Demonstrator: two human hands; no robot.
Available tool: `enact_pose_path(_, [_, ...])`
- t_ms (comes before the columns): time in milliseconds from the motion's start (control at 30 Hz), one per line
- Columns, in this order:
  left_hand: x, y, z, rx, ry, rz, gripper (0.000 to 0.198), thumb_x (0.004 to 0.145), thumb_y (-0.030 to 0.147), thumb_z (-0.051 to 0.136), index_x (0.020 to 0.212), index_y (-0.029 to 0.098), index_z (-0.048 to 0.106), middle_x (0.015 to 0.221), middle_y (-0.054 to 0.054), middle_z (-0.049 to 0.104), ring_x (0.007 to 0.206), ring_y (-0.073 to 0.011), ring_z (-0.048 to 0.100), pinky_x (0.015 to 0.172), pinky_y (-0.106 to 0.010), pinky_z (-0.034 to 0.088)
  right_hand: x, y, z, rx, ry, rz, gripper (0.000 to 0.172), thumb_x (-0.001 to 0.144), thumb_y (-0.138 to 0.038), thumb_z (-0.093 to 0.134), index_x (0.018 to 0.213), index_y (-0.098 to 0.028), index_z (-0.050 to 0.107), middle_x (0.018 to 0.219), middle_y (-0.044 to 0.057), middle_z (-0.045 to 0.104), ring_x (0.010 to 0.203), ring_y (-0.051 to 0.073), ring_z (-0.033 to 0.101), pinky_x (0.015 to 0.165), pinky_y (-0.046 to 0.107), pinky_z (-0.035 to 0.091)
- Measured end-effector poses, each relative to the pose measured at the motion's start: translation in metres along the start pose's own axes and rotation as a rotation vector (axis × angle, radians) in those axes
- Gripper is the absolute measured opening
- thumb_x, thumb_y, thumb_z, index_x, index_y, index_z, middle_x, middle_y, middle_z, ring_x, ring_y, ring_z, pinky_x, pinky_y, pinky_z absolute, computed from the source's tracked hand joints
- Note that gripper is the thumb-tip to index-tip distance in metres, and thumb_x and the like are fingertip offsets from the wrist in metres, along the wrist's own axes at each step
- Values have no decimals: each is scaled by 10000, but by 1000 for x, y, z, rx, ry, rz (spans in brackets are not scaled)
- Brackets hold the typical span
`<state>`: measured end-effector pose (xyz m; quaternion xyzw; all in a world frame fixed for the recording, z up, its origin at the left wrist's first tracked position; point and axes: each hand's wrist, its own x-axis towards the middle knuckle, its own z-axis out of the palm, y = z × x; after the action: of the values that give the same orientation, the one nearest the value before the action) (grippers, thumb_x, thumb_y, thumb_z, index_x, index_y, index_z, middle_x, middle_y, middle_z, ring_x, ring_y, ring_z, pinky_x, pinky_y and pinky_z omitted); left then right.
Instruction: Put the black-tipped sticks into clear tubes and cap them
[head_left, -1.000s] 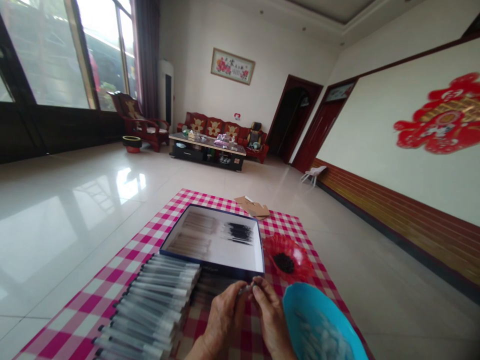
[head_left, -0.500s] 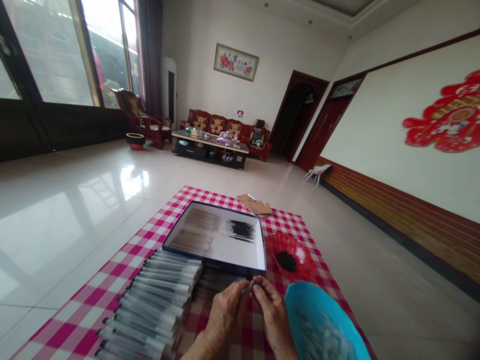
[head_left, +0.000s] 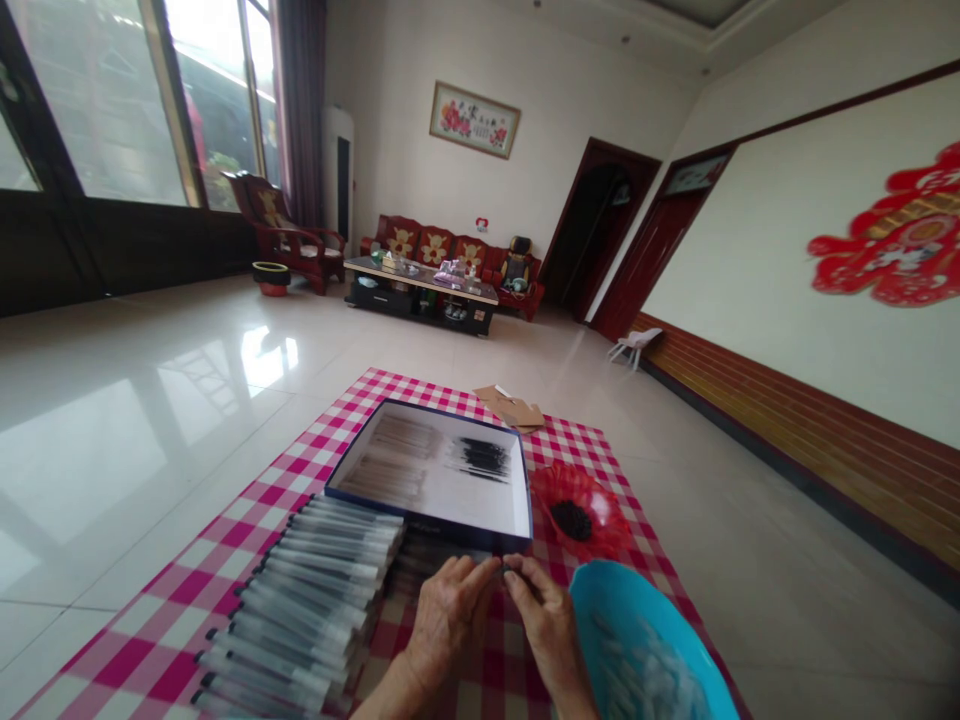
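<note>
My left hand [head_left: 448,618] and my right hand [head_left: 541,622] meet just in front of me, fingertips pinched together on a thin dark pen part [head_left: 510,572]. They hover over the pink checked cloth [head_left: 225,560], right before the near wall of a shallow blue-rimmed box [head_left: 435,474] that holds rows of thin brown and black sticks. A stack of clear-capped pens [head_left: 307,600] lies to the left of my left hand. A blue bowl [head_left: 637,650] with pale small pieces sits by my right wrist.
A red flower-shaped dish [head_left: 581,510] with small black bits stands right of the box. Brown cardboard pieces [head_left: 510,408] lie at the cloth's far edge. Beyond spreads a shiny tiled floor, with a coffee table [head_left: 420,295], red sofa and doors far off.
My fingers shifted slightly on the small part; my left fingers now stretch further over it. The view tilted a little, and the things on the cloth stayed put.
</note>
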<state>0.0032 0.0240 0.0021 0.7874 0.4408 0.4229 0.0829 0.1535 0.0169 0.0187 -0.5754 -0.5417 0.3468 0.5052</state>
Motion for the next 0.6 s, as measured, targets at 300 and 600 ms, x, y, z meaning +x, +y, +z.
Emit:
enact_pose_path(300, [5, 4, -6, 130, 27, -34, 261, 905, 190, 443, 1049, 253, 651, 737, -40, 566, 698, -193, 494, 656, -316, 360, -1, 5, 2, -49, -12, -26, 300, 789, -424, 624, 958, -193, 713, 954, 73, 727, 906, 260, 666, 814, 338, 524])
enact_pose_path(600, [3, 8, -5, 121, -16, -9, 269, 896, 169, 458, 1080, 261, 631, 750, -39, 566, 707, -192, 480, 666, -324, 331, -7, -6, 8, -195, 22, -158, 314, 873, -483, 485, 781, -221, 632, 705, 23, 669, 654, 184, 619, 630, 261, 485])
